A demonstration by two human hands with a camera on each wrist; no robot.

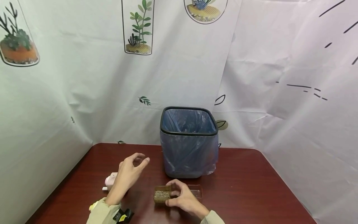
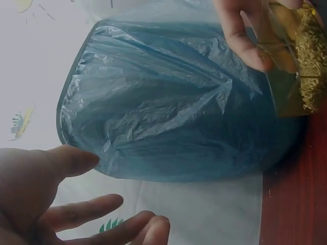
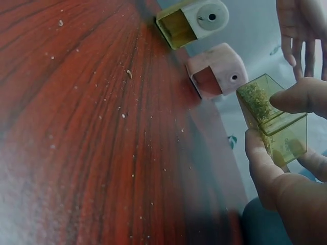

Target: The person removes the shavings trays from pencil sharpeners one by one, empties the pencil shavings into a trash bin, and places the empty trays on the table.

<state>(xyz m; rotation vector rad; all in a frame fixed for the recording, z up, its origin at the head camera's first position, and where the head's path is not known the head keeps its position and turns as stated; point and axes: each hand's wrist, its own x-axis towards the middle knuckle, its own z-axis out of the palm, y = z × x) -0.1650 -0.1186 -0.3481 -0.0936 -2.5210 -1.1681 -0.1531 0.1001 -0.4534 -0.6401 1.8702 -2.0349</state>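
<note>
My right hand (image 1: 181, 197) grips a small see-through amber shavings drawer (image 1: 162, 194) between thumb and fingers, low over the table in front of the bin. Light brown pencil shavings (image 2: 310, 64) lie inside it, as the left wrist view shows. To the left, my left hand (image 1: 130, 169) is raised, its fingers loosely bent around nothing. A pink pencil sharpener (image 3: 217, 66) and a yellow and white one (image 3: 207, 18) stand on the table; in the head view my left arm partly hides them. Behind my right hand lies another clear drawer (image 1: 196, 191), partly covered.
A bin (image 1: 190, 155) lined with a blue plastic bag and topped by a black rim stands at the back of the dark red table (image 1: 246, 186). Small crumbs (image 3: 129, 74) are scattered on the tabletop. White printed cloth (image 1: 92, 81) hangs behind and at the sides.
</note>
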